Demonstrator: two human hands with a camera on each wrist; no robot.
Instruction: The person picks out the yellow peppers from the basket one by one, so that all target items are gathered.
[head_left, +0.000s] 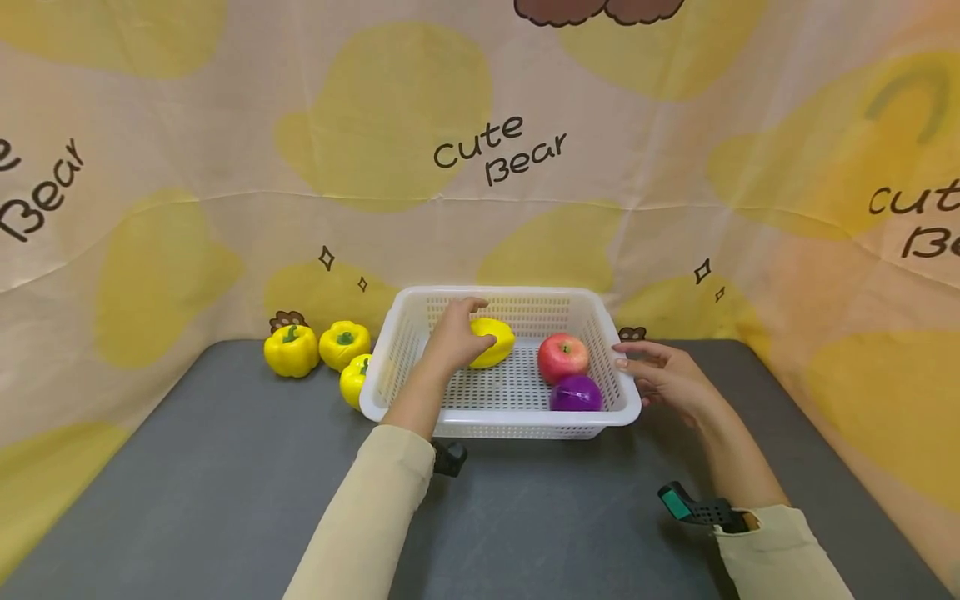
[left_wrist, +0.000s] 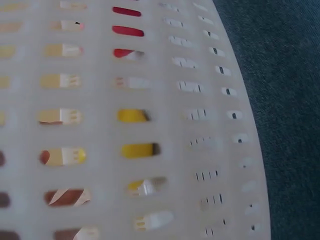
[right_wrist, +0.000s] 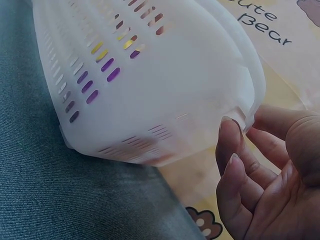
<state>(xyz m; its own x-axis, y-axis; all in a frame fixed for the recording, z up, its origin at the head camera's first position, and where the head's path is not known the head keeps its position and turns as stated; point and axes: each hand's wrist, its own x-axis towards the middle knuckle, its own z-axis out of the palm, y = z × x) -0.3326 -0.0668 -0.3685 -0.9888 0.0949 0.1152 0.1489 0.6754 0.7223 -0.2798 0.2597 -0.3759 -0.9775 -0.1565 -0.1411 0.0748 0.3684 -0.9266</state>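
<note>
My left hand (head_left: 450, 337) is inside the white plastic basket (head_left: 498, 423), its fingers arched apart beside a yellow bell pepper (head_left: 497, 346). The thumb overlaps the pepper in the head view, with a gap between the index finger and its top. In the left wrist view the perforated basket wall (left_wrist: 100, 135) hides that hand. My right hand (head_left: 671, 382) holds the basket's right rim; the right wrist view shows its thumb at the rim and the other fingers (right_wrist: 230, 170) curled below. Inside the basket, a red apple (head_left: 562, 358) sits behind a shiny purple round item (head_left: 576, 394).
Several yellow items stand around the basket's left side: two yellow bell peppers (head_left: 291, 351) at the back, and another pepper (head_left: 352, 383) close against the basket wall. The grey table (head_left: 225, 483) ends at a patterned cloth backdrop (head_left: 405, 125) behind the basket.
</note>
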